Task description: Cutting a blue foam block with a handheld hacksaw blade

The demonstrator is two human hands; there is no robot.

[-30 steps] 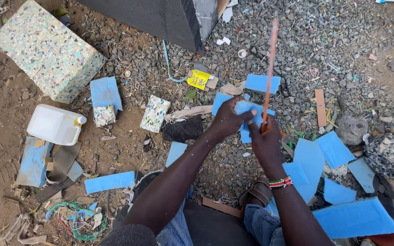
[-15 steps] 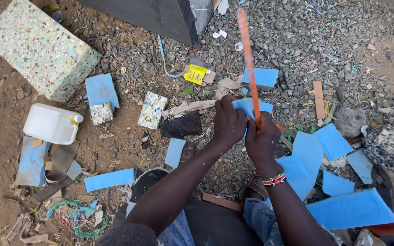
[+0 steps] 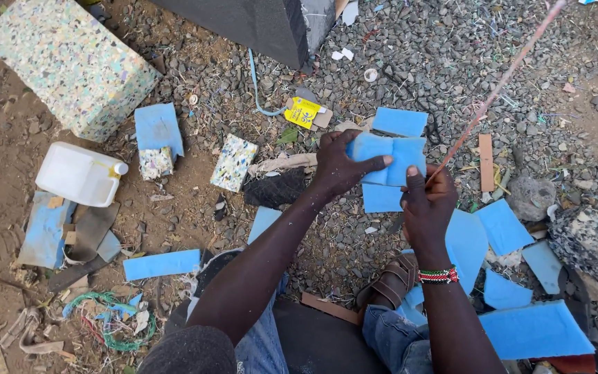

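My left hand grips a flat blue foam piece and holds it up over the gravel. My right hand sits just right of that piece and is closed on the handle end of a long thin orange blade. The blade slants up and to the right, away from the foam. A second blue foam piece lies just below the held one. A beaded band is on my right wrist.
Blue foam offcuts lie scattered at the right, with a large one near my knee. A speckled foam block, a white plastic jug, a dark slab and a stone sit around on the gravel.
The blade has swung from leaning up-left over the foam to slanting up-right, clear of it. My hands have drawn apart, and the blue piece now shows fully in my left hand.
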